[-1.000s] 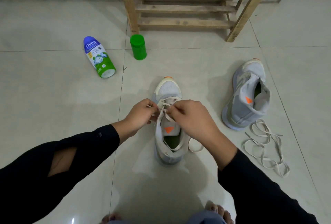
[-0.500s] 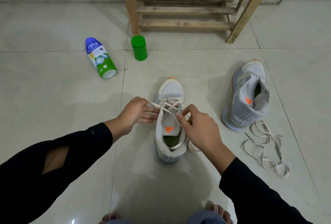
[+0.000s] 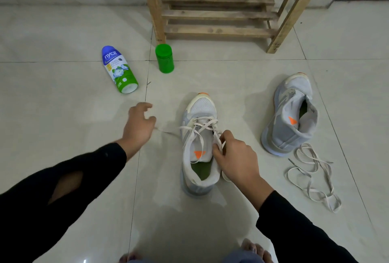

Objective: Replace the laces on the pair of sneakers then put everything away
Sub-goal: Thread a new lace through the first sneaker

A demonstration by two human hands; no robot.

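two grey mesh sneakers sit on the pale tiled floor (image 3: 63,105). the near grey sneaker with the orange triangle on its tongue (image 3: 200,107) stands upright in the middle, toe pointing away, its green insole showing, and a cream flat lace (image 3: 200,124) crosses through its upper eyelets. the right grip (image 3: 235,157), a bare hand in a black sleeve, is curled at the right edge of the tongue and pinches a fold of that lace between thumb and fingertips. the left grip (image 3: 139,126) hangs out to the left of the sneaker, apart from it, with fingers loosely bent and spread; a thin strand of the lace runs across the floor to its lower edge, and i cannot tell whether it is pinched there. the second grey sneaker (image 3: 290,119) lies tilted on its side to the right, unlaced. a loose cream lace (image 3: 311,176) lies tangled just in front of its heel. farther off, a blue and green plastic bottle (image 3: 120,71) lies on its side, and a green plastic cylindrical tub (image 3: 164,58) stands upright beside a leg of the wooden slatted stand (image 3: 216,14).
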